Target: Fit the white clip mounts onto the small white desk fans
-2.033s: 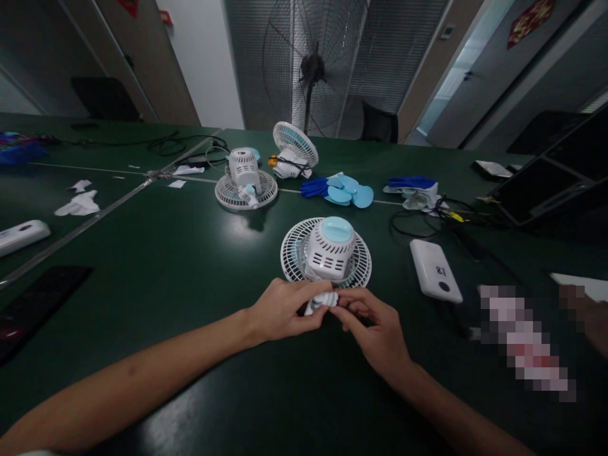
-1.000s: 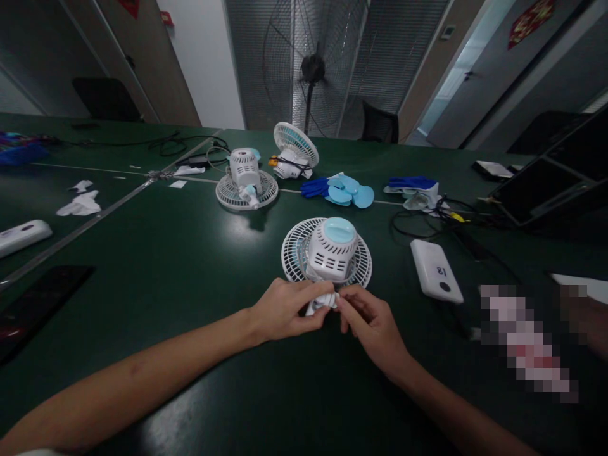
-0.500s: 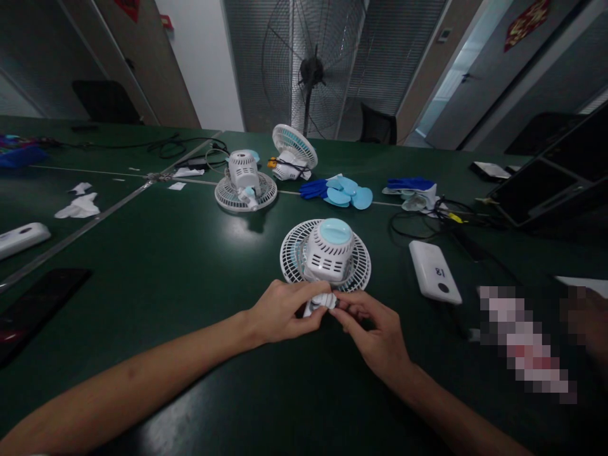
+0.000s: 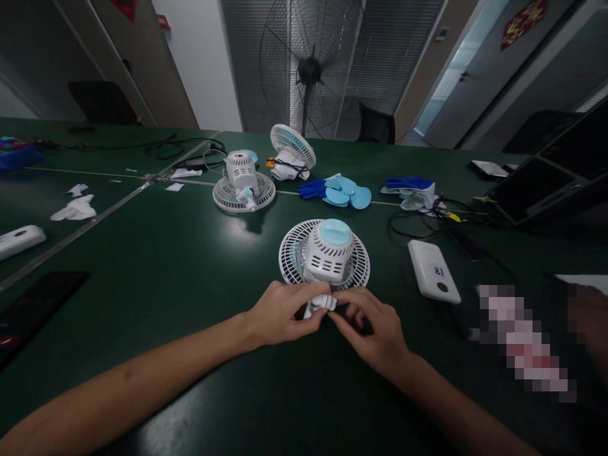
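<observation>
A small white plastic part (image 4: 321,304) is held at the near edge of a fan head, and what it joins to is hidden. My left hand (image 4: 287,311) pinches this part from the left between thumb and fingers. From the right, the thumb and index finger of my right hand (image 4: 373,326) close on its end; anything smaller between them is too small to make out. Directly beyond both hands lies the fan head, its white motor housing (image 4: 327,259) with a light blue cap facing up and its round grille (image 4: 291,256) down on the green table (image 4: 190,253).
Farther back are a second fan head (image 4: 242,174), a third tilted fan (image 4: 292,155), light blue fan blades (image 4: 346,192) and blue-and-white gloves (image 4: 408,187). A white power bank (image 4: 434,271) lies to the right, a black phone-like slab (image 4: 40,297) to the left. Another person's hand (image 4: 589,316) shows at far right.
The fingers of my right hand have shifted slightly and closed in against the right end of the white part. My left hand keeps its pinch. The view has moved a little.
</observation>
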